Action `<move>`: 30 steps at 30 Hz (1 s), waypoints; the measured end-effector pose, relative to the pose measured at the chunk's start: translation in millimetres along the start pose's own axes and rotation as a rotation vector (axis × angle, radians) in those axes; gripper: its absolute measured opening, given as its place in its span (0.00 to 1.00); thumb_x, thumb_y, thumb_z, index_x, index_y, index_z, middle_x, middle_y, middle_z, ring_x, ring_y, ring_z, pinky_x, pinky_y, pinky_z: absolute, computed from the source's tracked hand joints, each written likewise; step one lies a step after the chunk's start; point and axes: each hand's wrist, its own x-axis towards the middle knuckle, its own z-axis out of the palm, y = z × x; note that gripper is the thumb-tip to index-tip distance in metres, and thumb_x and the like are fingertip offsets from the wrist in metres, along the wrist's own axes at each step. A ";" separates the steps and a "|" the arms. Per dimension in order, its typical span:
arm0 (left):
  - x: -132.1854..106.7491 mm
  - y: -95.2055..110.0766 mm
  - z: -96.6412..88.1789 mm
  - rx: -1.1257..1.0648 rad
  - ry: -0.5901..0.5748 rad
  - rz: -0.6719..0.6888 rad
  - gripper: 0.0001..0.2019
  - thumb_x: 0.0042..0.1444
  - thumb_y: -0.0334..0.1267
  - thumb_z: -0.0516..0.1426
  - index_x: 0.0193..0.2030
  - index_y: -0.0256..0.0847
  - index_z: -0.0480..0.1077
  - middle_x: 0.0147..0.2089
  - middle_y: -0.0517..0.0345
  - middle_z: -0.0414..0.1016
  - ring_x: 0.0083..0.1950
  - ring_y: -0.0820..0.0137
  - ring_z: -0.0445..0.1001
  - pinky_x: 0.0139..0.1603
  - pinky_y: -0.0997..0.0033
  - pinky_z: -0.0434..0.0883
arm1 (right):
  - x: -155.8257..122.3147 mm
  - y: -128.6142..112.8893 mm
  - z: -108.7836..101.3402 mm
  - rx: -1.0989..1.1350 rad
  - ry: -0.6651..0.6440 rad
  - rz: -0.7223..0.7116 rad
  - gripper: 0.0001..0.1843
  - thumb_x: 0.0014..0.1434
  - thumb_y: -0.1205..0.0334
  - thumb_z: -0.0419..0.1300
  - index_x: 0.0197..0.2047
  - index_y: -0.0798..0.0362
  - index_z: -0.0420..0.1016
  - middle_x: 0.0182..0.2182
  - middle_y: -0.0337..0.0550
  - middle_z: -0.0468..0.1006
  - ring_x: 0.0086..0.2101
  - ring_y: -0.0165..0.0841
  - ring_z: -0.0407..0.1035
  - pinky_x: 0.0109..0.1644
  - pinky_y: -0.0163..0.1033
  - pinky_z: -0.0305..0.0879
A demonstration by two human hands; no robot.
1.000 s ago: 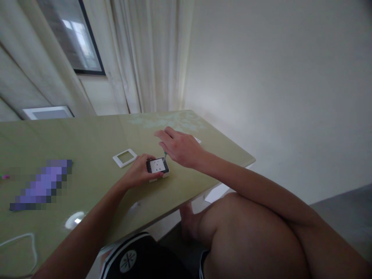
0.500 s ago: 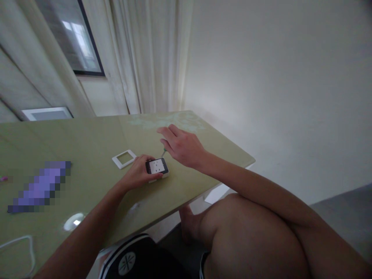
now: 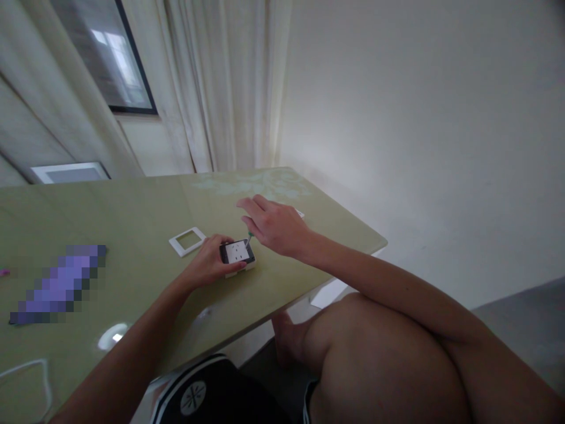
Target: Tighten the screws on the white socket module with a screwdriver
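A white wall socket [image 3: 237, 252] with a dark frame sits on the table. My left hand [image 3: 212, 257] is closed round its left side, thumb along the near edge and fingers at the far edge. Above and to the right, my right hand [image 3: 274, 224] grips a small screwdriver [image 3: 249, 237] with a green part at its shaft. The tip points down at the socket's right edge; whether it touches a screw I cannot make out. Most of the screwdriver's handle is hidden in the fingers. Left of the socket lies a white cover frame [image 3: 178, 245], flat on the table.
The glossy greenish table [image 3: 145, 229] ends at a right corner beside a wall. A blurred-out purple item [image 3: 62, 285] and a white cable [image 3: 46, 377] lie to the left. Behind my right hand a small white piece [image 3: 301, 214] peeks out. Curtains [image 3: 229, 88] hang behind.
My right hand has lowered slightly, and the screwdriver's tip has come down onto or close over the socket's right edge. The left hand keeps its hold.
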 end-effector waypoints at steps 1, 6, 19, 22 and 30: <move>-0.1 -0.3 0.2 0.000 0.003 0.003 0.33 0.47 0.62 0.69 0.52 0.42 0.74 0.51 0.46 0.79 0.54 0.48 0.78 0.59 0.45 0.75 | 0.0 0.2 0.2 -0.003 0.004 0.001 0.19 0.80 0.56 0.47 0.67 0.50 0.69 0.56 0.48 0.79 0.45 0.37 0.76 0.35 0.41 0.59; -0.6 -1.9 0.5 0.010 0.001 0.015 0.33 0.49 0.63 0.69 0.53 0.42 0.75 0.51 0.46 0.80 0.54 0.47 0.79 0.58 0.46 0.75 | 0.1 2.1 3.1 -0.005 0.017 0.014 0.19 0.79 0.56 0.47 0.66 0.49 0.69 0.55 0.48 0.80 0.45 0.37 0.76 0.35 0.41 0.58; -1.3 0.9 -0.9 -0.054 -0.044 -0.031 0.33 0.50 0.62 0.68 0.55 0.41 0.73 0.52 0.46 0.80 0.52 0.51 0.80 0.52 0.50 0.78 | 0.6 4.3 7.9 0.037 0.024 0.000 0.19 0.79 0.57 0.48 0.67 0.50 0.68 0.55 0.48 0.79 0.43 0.36 0.75 0.35 0.40 0.59; -1.9 1.6 -2.3 -0.062 -0.054 -0.021 0.33 0.51 0.61 0.68 0.56 0.42 0.73 0.54 0.46 0.80 0.53 0.51 0.80 0.54 0.51 0.78 | 1.3 5.6 10.0 0.081 0.043 -0.046 0.19 0.79 0.58 0.50 0.67 0.52 0.68 0.56 0.49 0.77 0.45 0.37 0.74 0.38 0.40 0.62; -2.7 3.2 -4.4 0.061 -0.003 0.086 0.32 0.54 0.61 0.69 0.58 0.43 0.75 0.54 0.47 0.81 0.54 0.50 0.81 0.57 0.51 0.76 | 1.6 6.7 13.2 0.131 0.065 -0.070 0.19 0.79 0.58 0.51 0.68 0.53 0.67 0.56 0.50 0.77 0.48 0.38 0.74 0.41 0.40 0.66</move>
